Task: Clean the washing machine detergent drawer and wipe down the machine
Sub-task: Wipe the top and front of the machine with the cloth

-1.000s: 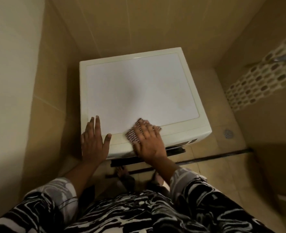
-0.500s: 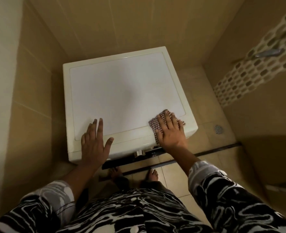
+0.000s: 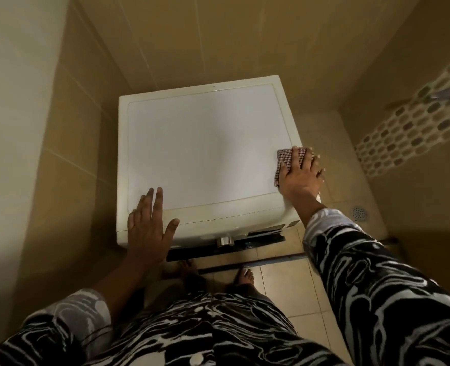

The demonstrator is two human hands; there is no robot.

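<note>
**A:** Where's the cloth?

**B:** Under the right grip [image 3: 301, 175]. The checked cloth [image 3: 284, 161] is pinned flat on top of the washing machine [image 3: 205, 143], at its right-hand edge, and the fingertips reach just past the rim.

**A:** Clutching it?

**B:** No. The fingers are straight and spread and the palm presses down, with nothing curled round the cloth. The left grip [image 3: 147, 233] is flat too and holds nothing. It rests on the near-left corner, well apart from the cloth.

**A:** So which way does the work lie?

**B:** Nearly the whole top lies to the left of the right grip. Beyond its fingertips there's only the drop down the side wall. I'd judge the next stroke goes leftward across the top, or over the rim. The right grip is plainly the nearer one.

**A:** And the drawer?

**B:** Below and bodyward of that grip, past the knob [image 3: 225, 241], a dark ledge [image 3: 205, 250] juts out. I can't tell if that's the drawer.
</note>
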